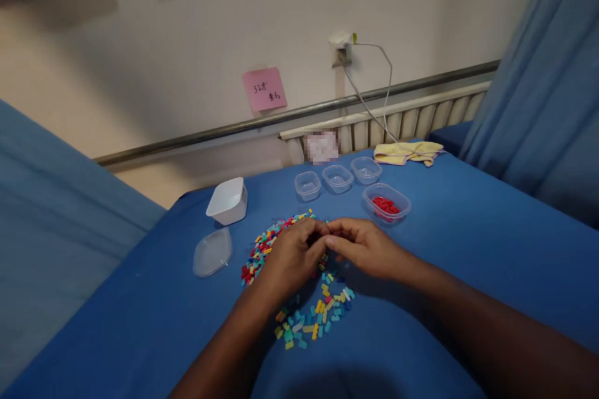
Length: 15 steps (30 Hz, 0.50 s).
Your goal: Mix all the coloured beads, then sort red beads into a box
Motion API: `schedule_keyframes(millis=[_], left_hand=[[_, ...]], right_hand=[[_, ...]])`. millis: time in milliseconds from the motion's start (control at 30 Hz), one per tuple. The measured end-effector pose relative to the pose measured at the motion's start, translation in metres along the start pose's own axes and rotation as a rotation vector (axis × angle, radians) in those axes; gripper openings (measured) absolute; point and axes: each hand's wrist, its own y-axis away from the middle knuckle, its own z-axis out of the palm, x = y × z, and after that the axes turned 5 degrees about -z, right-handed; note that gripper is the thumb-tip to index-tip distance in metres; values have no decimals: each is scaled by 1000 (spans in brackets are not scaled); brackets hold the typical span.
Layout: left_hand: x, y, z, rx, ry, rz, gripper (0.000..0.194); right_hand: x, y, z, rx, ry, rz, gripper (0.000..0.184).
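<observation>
My left hand (294, 252) and my right hand (367, 246) meet at the fingertips above a spread of small coloured plastic bricks (262, 246). Both hands are closed in a pinch; whatever sits between the fingers is hidden or too small to name. Part of the pile lies out of sight under my left hand. Nearer to me, a looser scatter of yellow, teal and blue bricks (316, 321) lies on the blue cloth. Beyond my right hand stands a clear plastic tub (406, 207) with red bricks (386, 205) in it.
Three small clear tubs (307, 186) stand in a row at the back. At the left are a white container (228, 201) and a clear lid (213, 254). A yellow cloth (407, 153) lies by the radiator (421, 118), with a white cable above it. Blue curtains (552, 87) hang at both sides.
</observation>
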Motion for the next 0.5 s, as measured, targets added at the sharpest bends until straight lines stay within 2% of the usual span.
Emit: schedule_keyframes(millis=[100,200,267,367,433,500], left_hand=[[12,-12,7,53,-75,111,5],[18,-12,-5,47,-130,161,12],[15,-1,-24,58,-196,80,14],[0,31,-63,-47,-348,-147,13],[-13,61,-84,-149,-440,-300,15],[-23,88,-94,-231,-457,-405,13]], right_hand=[[6,-7,-5,91,-34,68,32],[0,-6,-27,178,272,57,29],[-8,0,-51,290,654,-18,29],[-15,11,-91,410,843,10,34],[-13,15,-109,380,1198,153,37],[-8,15,-113,355,1310,162,37]])
